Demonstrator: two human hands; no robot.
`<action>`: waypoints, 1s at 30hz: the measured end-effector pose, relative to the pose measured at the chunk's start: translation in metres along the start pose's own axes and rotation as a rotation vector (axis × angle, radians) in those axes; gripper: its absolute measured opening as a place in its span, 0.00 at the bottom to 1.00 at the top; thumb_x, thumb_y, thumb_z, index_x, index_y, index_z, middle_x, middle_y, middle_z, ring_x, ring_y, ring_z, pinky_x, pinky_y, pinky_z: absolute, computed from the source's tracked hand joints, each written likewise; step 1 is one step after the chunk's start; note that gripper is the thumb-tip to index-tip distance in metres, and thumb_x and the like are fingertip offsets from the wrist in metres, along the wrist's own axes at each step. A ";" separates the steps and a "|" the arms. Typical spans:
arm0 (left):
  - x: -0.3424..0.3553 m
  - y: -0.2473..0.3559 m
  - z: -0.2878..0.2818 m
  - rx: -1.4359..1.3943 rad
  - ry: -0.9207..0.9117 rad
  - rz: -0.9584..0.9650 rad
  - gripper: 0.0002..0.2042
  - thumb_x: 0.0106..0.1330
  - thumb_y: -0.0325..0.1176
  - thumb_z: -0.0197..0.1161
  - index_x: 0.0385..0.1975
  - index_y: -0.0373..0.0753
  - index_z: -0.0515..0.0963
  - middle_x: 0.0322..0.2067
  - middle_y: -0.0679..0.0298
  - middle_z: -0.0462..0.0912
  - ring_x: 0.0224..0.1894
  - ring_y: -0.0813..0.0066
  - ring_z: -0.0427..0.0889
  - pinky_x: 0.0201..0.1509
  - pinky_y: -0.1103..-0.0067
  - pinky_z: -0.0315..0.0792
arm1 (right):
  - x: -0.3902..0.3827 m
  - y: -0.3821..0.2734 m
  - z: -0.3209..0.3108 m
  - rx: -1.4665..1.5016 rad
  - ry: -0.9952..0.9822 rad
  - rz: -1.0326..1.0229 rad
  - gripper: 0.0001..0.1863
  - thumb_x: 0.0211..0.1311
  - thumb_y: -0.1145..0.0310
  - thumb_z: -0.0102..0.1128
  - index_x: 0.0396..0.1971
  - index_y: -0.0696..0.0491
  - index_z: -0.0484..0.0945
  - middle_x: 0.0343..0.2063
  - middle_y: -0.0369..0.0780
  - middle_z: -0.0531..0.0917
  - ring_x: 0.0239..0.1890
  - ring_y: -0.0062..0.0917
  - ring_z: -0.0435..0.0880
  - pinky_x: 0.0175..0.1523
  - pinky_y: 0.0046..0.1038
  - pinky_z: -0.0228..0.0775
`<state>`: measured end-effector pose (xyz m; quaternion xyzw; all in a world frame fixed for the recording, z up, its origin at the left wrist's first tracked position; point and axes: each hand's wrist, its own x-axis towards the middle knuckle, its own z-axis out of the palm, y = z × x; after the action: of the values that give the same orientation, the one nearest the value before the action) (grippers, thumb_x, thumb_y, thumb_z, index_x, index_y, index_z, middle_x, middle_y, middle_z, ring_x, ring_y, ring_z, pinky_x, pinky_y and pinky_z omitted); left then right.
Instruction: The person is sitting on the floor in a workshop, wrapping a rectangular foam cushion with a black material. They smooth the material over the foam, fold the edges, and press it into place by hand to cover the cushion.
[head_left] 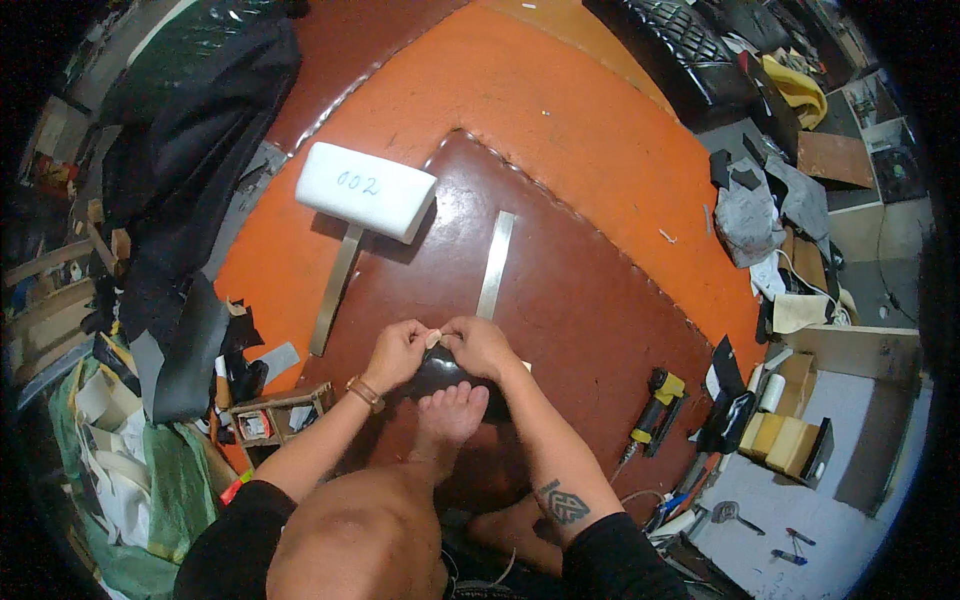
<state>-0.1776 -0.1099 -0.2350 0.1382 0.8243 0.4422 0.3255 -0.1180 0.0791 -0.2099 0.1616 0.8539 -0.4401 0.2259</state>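
My left hand point(398, 352) and my right hand point(478, 348) meet in front of my bare foot. The fingertips of both are pinched together on a small pale beige piece point(433, 339), whose exact kind is too small to tell. Just below them is a shiny black rounded item point(437, 371), partly covered by my foot and hands. A flat metal strip point(496, 262) lies beyond my right hand. Past my left hand sits a white block point(366, 191) with blue handwriting, and a second metal strip point(337, 290) runs toward me from under it.
A yellow-and-black power tool point(655, 412) lies to the right on the brown floor sheet point(580, 330). Farther right, an open pale box point(760, 500) holds yellow blocks point(778, 443) and small tools. Black fabric point(200, 150) and a green sack point(175, 480) crowd the left side.
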 end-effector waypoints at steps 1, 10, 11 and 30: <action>0.003 -0.003 -0.002 -0.097 -0.046 -0.065 0.11 0.75 0.36 0.68 0.37 0.33 0.86 0.32 0.59 0.89 0.31 0.74 0.83 0.37 0.74 0.76 | 0.004 0.003 -0.001 0.053 -0.037 0.024 0.15 0.67 0.61 0.67 0.48 0.53 0.89 0.41 0.49 0.90 0.46 0.42 0.89 0.54 0.41 0.80; 0.023 -0.010 0.005 -0.168 -0.126 -0.287 0.17 0.77 0.46 0.65 0.38 0.36 0.84 0.32 0.68 0.84 0.34 0.80 0.78 0.39 0.76 0.75 | 0.016 0.021 -0.023 0.346 -0.290 0.094 0.16 0.69 0.60 0.70 0.49 0.56 0.89 0.41 0.40 0.91 0.42 0.23 0.85 0.52 0.30 0.78; 0.024 -0.012 0.008 -0.166 -0.100 -0.269 0.17 0.78 0.46 0.65 0.38 0.36 0.83 0.32 0.67 0.84 0.34 0.79 0.78 0.39 0.75 0.75 | 0.016 0.022 -0.026 0.337 -0.303 0.100 0.16 0.69 0.61 0.70 0.49 0.55 0.89 0.41 0.40 0.91 0.43 0.23 0.85 0.52 0.30 0.78; 0.015 -0.020 0.021 -0.148 0.127 0.040 0.16 0.83 0.41 0.55 0.43 0.32 0.79 0.34 0.61 0.82 0.37 0.76 0.78 0.44 0.73 0.75 | 0.016 -0.007 -0.015 0.715 -0.305 0.120 0.29 0.62 0.75 0.65 0.65 0.61 0.78 0.55 0.49 0.87 0.54 0.32 0.86 0.59 0.31 0.77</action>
<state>-0.1740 -0.0999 -0.2658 0.1019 0.8054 0.5162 0.2730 -0.1383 0.0884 -0.2056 0.2124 0.5926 -0.7147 0.3048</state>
